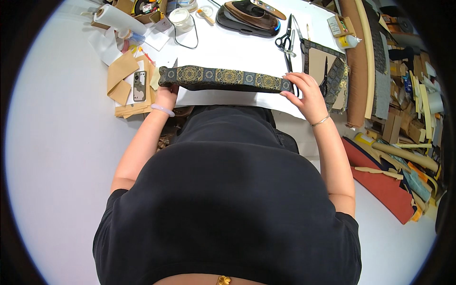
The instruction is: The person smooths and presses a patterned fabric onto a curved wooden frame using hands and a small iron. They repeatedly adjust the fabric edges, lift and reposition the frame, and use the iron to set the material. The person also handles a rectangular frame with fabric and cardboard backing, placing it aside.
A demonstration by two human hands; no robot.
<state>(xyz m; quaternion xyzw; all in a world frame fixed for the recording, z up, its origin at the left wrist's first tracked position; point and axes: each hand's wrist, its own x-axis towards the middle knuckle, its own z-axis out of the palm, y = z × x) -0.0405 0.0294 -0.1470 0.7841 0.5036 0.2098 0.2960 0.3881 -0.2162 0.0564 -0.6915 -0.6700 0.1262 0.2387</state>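
A long piece of dark patterned fabric (228, 77) with gold and grey medallions stretches sideways between my hands, above the near edge of the white table. Its left end looks bunched into a rounded lump, and its underside is in shadow. My left hand (166, 96) grips that left end from below, its fingers mostly hidden behind the cloth. At the right end, my right hand (306, 92) pinches the fabric, thumb on the near side and fingers over the top. Whether the cloth covers something stiff I cannot tell.
Behind the fabric stand an iron (251, 16) on its base and a glass jar (181, 20). Black scissors (285, 42) lie to the right, near fabric-edged card (320, 61) and a brown roll (357, 71). Left are brown paper pieces (122, 76) and a phone (139, 86).
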